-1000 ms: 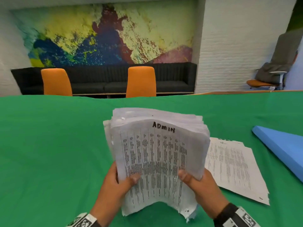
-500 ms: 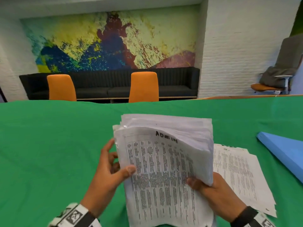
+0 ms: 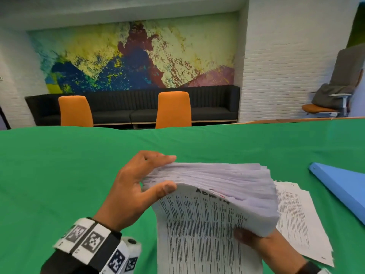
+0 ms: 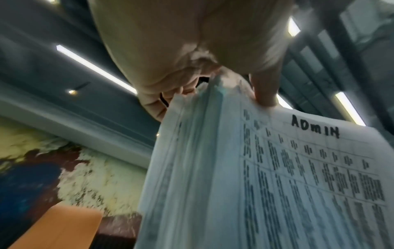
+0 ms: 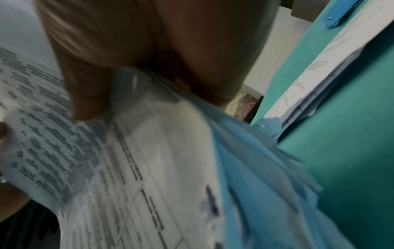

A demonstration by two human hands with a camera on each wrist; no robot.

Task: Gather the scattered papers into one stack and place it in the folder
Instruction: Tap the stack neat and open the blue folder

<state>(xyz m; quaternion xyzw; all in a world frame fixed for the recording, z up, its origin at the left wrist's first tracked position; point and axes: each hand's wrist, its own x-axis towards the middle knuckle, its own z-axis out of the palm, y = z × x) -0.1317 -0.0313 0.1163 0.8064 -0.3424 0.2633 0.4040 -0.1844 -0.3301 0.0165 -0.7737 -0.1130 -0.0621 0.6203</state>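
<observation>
A thick stack of printed papers [image 3: 213, 196], its front sheet marked ADMIN, is held above the green table [image 3: 59, 175]. My left hand [image 3: 158, 175] holds the stack's top left corner, thumb on the front sheet and fingers over the upper edge. In the left wrist view the stack [image 4: 266, 176] hangs below that hand [image 4: 234, 91]. My right hand [image 3: 254, 244] grips the stack's lower right side from beneath, thumb [image 5: 89, 97] on the front sheet. A few loose sheets [image 3: 296, 218] lie flat on the table to the right. The blue folder [image 3: 343, 186] lies at the right edge.
Two orange chairs [image 3: 173, 109] stand behind the table's far edge, before a black sofa [image 3: 213, 103] and a painted wall. An office chair [image 3: 333, 99] stands at the far right.
The stack has tipped forward from upright, its top bending away from me. My left hand moved from the lower left edge up to the top left corner. My right hand kept its grip.
</observation>
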